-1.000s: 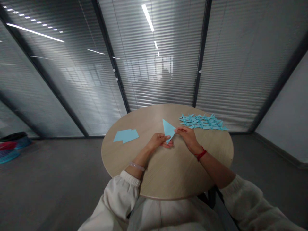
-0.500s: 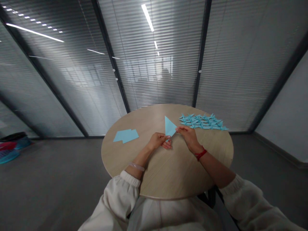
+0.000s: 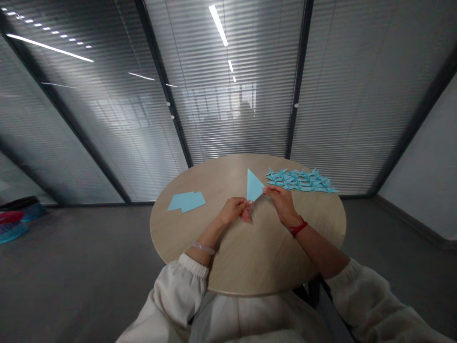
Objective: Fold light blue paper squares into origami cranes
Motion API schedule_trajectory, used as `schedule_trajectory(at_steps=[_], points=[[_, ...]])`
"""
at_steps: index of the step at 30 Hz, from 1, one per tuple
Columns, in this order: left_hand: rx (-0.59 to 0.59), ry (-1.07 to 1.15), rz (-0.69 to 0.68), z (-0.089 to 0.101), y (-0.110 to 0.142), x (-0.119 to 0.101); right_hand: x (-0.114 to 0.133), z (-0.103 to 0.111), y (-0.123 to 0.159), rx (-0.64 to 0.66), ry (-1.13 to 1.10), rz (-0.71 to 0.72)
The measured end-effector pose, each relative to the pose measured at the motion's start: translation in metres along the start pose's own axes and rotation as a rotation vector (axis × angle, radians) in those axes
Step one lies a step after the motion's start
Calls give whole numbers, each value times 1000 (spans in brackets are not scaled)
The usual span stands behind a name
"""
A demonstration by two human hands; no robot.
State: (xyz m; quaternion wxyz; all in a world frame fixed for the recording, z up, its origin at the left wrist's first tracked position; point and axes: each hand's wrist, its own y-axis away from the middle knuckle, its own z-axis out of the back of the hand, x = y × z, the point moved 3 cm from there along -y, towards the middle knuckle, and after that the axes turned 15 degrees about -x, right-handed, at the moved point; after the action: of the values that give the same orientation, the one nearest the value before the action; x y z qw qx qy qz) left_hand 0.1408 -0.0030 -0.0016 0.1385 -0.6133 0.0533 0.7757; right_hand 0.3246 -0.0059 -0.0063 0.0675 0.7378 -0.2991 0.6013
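Observation:
A light blue paper triangle (image 3: pixel 253 185) stands on edge above the round wooden table (image 3: pixel 250 257), its tip pointing away from me. My left hand (image 3: pixel 236 210) pinches its lower corner, fingers closed. My right hand (image 3: pixel 282 200) pinches its right corner, fingers closed too. Both hands hover just over the tabletop near its middle. A clear bangle sits on my left wrist and a red cord on my right.
Flat blue paper sheets (image 3: pixel 186 201) lie on the table's left side. Several folded blue paper pieces (image 3: pixel 299 180) are spread at the far right. Glass walls with blinds stand behind the table. Coloured baskets (image 3: pixel 14 219) sit on the floor at far left.
The triangle has turned more upright and shifted slightly right and away from me. Both hands moved a little with it.

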Motion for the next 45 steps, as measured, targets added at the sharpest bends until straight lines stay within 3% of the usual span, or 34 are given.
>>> schedule_trajectory(at_steps=[5, 12, 16, 25, 34, 37, 42, 45], points=[[28, -32, -23, -2, 1, 1, 1, 1, -1, -58, -53, -16], [-39, -181, -180, 2, 4, -5, 0, 3, -2, -67, -87, -9], [-38, -92, -163, 2, 2, -4, -2, 1, -2, -6, -72, -29], [-227, 90, -156, 13, -4, -11, -7, -7, 7, 188, 46, -46], [-200, 327, -56, 10, -1, -9, -3, -9, 10, 245, 103, -41], [-253, 350, -45, 12, 0, -10, 1, -10, 13, 273, 205, 116], [-303, 415, 9, 15, 1, -8, 15, -13, 25, 304, 394, 740], [-284, 471, 25, 13, 2, -8, 17, -16, 33, 388, 506, 929]])
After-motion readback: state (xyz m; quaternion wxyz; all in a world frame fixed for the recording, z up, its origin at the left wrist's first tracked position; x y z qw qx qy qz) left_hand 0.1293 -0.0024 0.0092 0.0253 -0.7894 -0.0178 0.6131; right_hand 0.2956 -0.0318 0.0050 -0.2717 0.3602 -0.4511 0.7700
